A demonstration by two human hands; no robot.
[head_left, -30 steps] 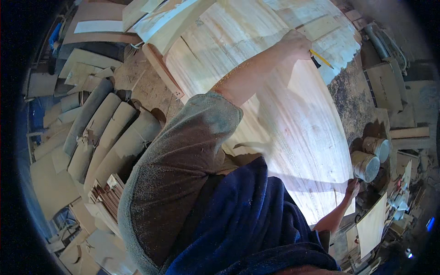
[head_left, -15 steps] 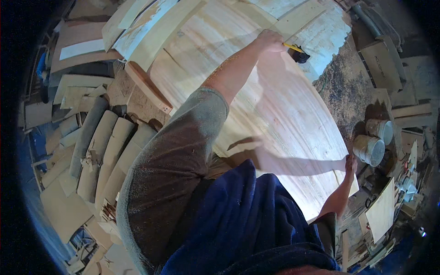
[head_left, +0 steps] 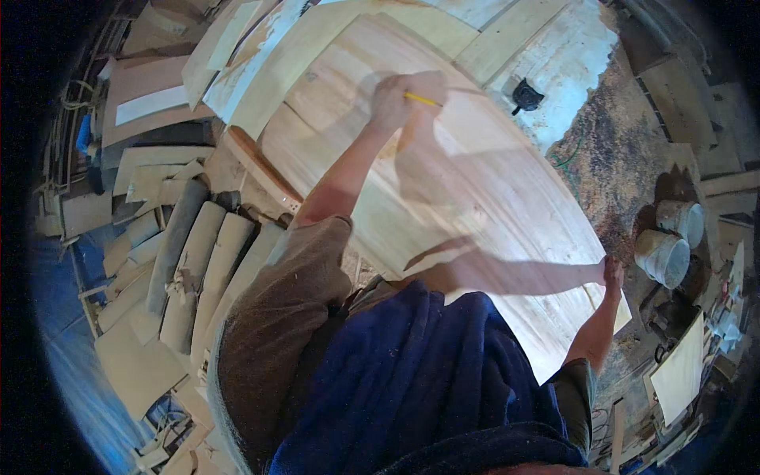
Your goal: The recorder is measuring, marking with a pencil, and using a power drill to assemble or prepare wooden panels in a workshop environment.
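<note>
On the large pale wooden panel [head_left: 475, 198], toward its far edge, the left hand [head_left: 408, 99] was curled shut around a yellow pencil [head_left: 422, 100]. Only a short length of the pencil showed, sticking out of the fingers [head_left: 427, 83] toward the right; the rest was buried in the fist, and the tip could not be made out against the wood. Its long axis ran roughly level across the view, tilted slightly down to the right, close over the panel's face. A hard shadow of arm and hand fell on the wood below it.

The right hand [head_left: 612, 273] sat at the panel's right edge, fingers bent over the rim; how tightly it gripped was hard to tell. The panel's near edge was hidden by the person's torso and blue cloth [head_left: 412, 380].

Beyond the far right corner lay a small black object [head_left: 526, 96], its kind unclear. Two grey buckets [head_left: 669, 241] stood just right of the right hand.
</note>
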